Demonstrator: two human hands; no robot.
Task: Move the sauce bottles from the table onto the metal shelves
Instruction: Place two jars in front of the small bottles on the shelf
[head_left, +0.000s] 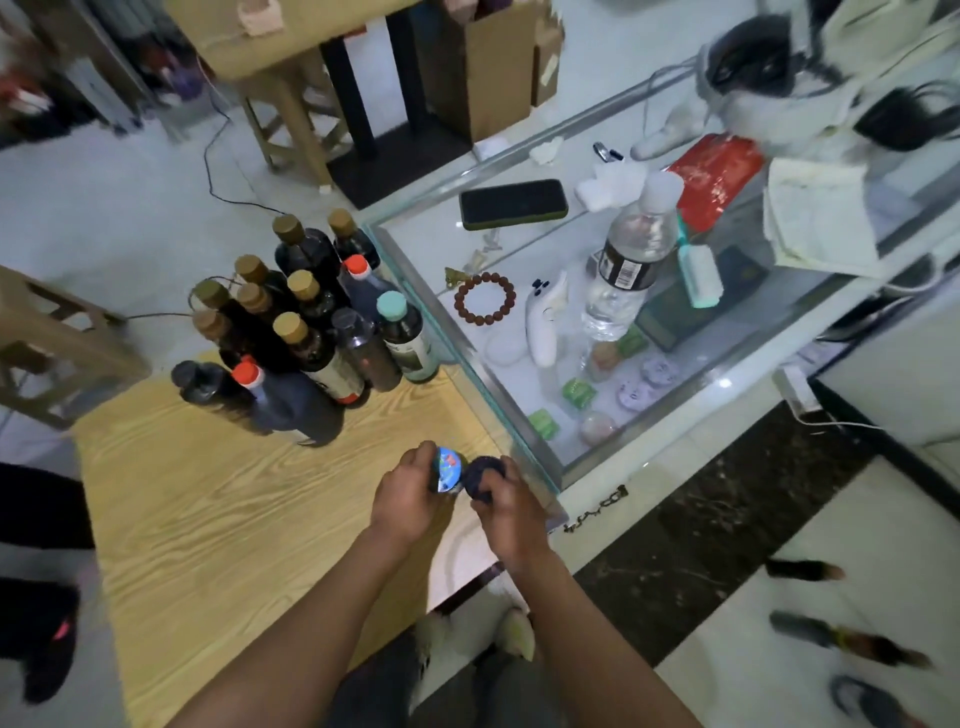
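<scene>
Head view, hands: the left hand (410, 493) grips a bottle with a blue printed cap (448, 470) at about 6 o'clock; the right hand (506, 499) has its fingers (491, 486) curled round a dark-capped bottle (480, 475) touching the first.
Head view, where the bottles are: both held bottles sit at the near right edge of the wooden table (208, 519); the cluster of sauce bottles (306, 327) stands well apart at 11 o'clock.
Handling: the bottles look dark, full and probably heavy, perhaps glass; smooth sides may slip, so taking them round the neck or shoulder below the cap seems safest.
Crowding: the cluster stands packed shoulder to shoulder, so lifting one could knock its neighbours.
Around: a glass display case (519, 395) just beside the table at 2 o'clock carries a phone (511, 203), a water bottle (631, 260) and a bead bracelet (484, 303).
Shelves: no metal shelves can be made out.
</scene>
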